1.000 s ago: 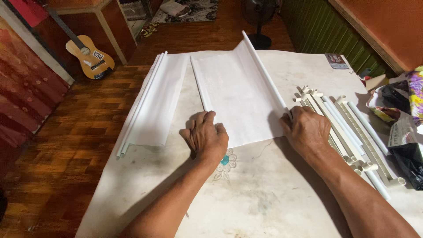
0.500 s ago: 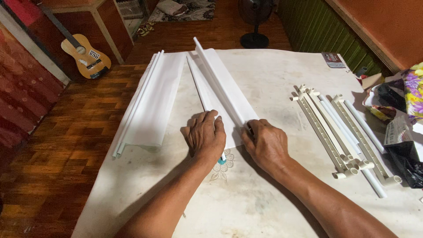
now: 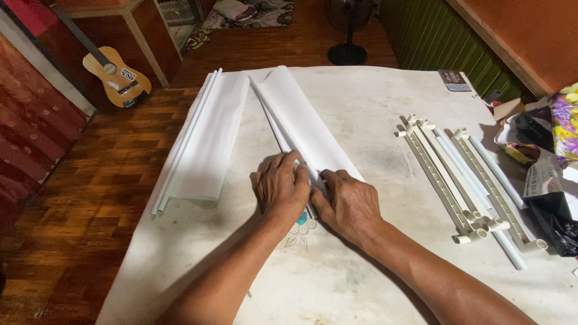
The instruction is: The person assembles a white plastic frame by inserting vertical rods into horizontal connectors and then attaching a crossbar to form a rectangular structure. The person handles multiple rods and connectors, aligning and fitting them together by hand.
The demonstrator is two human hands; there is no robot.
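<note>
Both hands press flat on the near end of a long folded white sheet [image 3: 301, 126] that lies lengthwise on the counter [image 3: 373, 108]. The left hand [image 3: 282, 189] and the right hand [image 3: 349, 204] sit side by side, almost touching, fingers stretched out and bearing down on the fold, not closed around it. Another folded white sheet [image 3: 205, 144] lies just to the left, and white plastic pipe frames [image 3: 463, 180] rest well apart to the right.
</note>
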